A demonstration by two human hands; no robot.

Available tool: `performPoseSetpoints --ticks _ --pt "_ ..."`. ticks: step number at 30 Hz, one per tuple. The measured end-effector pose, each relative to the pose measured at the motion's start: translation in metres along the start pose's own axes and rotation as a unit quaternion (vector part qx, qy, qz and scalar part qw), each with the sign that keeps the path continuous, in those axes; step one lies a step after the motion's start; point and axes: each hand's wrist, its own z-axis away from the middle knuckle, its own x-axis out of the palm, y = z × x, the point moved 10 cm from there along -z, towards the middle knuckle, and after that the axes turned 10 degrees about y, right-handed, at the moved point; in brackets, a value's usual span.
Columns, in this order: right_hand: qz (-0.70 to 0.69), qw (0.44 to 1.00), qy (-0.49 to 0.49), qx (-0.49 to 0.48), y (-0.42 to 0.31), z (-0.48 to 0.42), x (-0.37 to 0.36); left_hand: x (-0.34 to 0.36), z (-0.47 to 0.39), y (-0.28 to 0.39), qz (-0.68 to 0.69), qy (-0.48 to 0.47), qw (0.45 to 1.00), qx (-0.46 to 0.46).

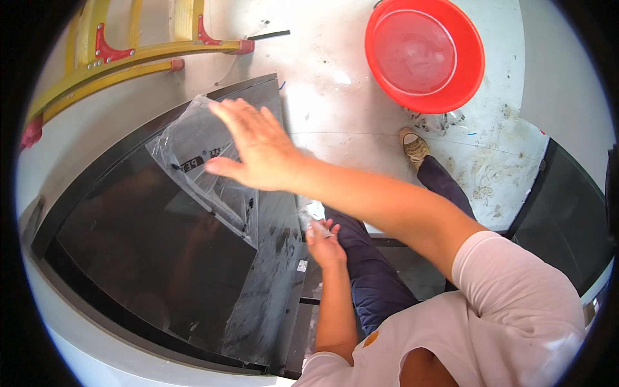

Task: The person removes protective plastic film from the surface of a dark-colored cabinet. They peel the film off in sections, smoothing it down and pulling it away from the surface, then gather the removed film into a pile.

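A dark, glossy panel with a grey frame lies to the left of my body. Clear plastic film with printed marks is partly peeled and folded over its upper part. Over this film, my right hand is spread flat with its fingers apart; whether it touches the film cannot be told. Lower down, beside my thigh and the panel's right edge, my left hand has its fingers curled around a crumpled piece of clear plastic. Smudges and streaks mark the panel's grey border strip.
A red plastic basin holding liquid stands on the stained white floor, with crumpled clear plastic beside it. A yellow stepladder with red fittings is at the upper left. Near its foot lies a dark strip. Another dark panel is at right.
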Motion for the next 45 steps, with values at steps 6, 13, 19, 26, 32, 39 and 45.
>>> performPoseSetpoints --ticks 6,13,19,26,32,39,45 --pt "-0.139 0.988 0.051 -0.034 -0.022 0.011 0.025 -0.040 -0.029 0.045 0.076 -0.025 0.997 -0.006" --pt "-0.023 0.989 -0.123 -0.077 -0.002 0.023 0.003 0.000 -0.053 0.093 0.160 -0.101 0.982 -0.022" --pt "-0.023 0.984 -0.175 0.003 0.037 0.056 -0.011 0.042 -0.033 0.128 0.264 -0.128 0.956 -0.023" --pt "-0.024 0.981 -0.185 0.046 0.064 0.079 -0.025 0.027 -0.010 0.128 0.165 0.167 0.967 0.099" --pt "0.019 0.982 -0.182 0.046 0.084 0.092 -0.041 0.015 -0.017 0.104 0.139 0.190 0.963 0.134" --pt "0.073 0.976 -0.205 0.020 0.095 0.082 -0.067 0.052 -0.005 0.068 0.114 0.154 0.979 0.069" --pt "0.146 0.962 -0.217 -0.076 0.104 0.050 -0.085 0.088 0.004 0.026 0.120 0.179 0.976 0.002"
